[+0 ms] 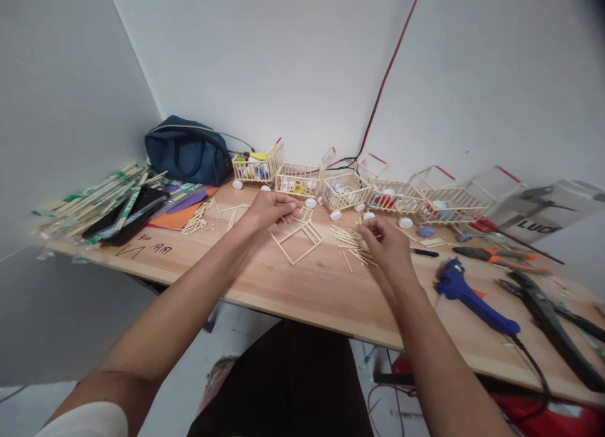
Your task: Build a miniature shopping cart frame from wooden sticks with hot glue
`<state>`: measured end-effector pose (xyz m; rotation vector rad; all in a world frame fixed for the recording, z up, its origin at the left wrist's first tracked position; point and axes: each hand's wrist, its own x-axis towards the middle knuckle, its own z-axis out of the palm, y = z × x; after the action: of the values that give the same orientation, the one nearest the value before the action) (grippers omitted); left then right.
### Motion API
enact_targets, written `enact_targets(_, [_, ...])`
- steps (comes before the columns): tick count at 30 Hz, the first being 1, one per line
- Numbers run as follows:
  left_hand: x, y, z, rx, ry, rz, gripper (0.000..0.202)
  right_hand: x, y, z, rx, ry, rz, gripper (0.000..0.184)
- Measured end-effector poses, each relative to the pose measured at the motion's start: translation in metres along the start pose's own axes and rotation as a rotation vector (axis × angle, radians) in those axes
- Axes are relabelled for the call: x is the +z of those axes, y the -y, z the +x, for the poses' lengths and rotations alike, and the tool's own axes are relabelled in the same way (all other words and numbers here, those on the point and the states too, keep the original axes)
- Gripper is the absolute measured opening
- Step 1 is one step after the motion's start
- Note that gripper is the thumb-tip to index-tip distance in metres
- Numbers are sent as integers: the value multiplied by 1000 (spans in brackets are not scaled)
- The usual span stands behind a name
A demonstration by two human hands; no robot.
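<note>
My left hand (270, 209) rests on the wooden table (302, 285) with its fingers curled, pinching a thin stick at the far corner of a square stick frame (297, 240). My right hand (388, 244) hovers palm-down over a loose pile of short wooden sticks (353, 241), fingers bent and pressed together; what they hold, if anything, is hidden. A row of several small stick-built carts (347, 191) with white cap wheels stands along the wall behind both hands.
A blue glue gun (472, 298) lies right of my right hand. Pliers (496, 255) and black cutters (548, 317) lie farther right. A dark blue bag (188, 150), wrapped chopsticks (101, 200) and coloured sheets (182, 213) fill the left corner. A red cable (387, 77) runs up the wall.
</note>
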<state>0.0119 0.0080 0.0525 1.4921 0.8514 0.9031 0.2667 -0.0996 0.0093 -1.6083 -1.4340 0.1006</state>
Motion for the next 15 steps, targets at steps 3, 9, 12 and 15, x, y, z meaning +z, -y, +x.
enact_targets(3, [6, 9, -3, -15, 6, -11, 15, 1, 0, 0, 0, 2, 11, 23])
enact_targets(9, [17, 18, -5, -66, 17, -81, 17, 3, -1, 0, 1, 21, 8, 24])
enact_targets(12, [21, 19, -4, -69, 33, -116, 21, 4, -2, -1, -8, 31, -2, 24])
enact_targets(15, [25, 20, -4, -52, 44, -166, 24, 5, -1, -2, -10, 44, -3, 24])
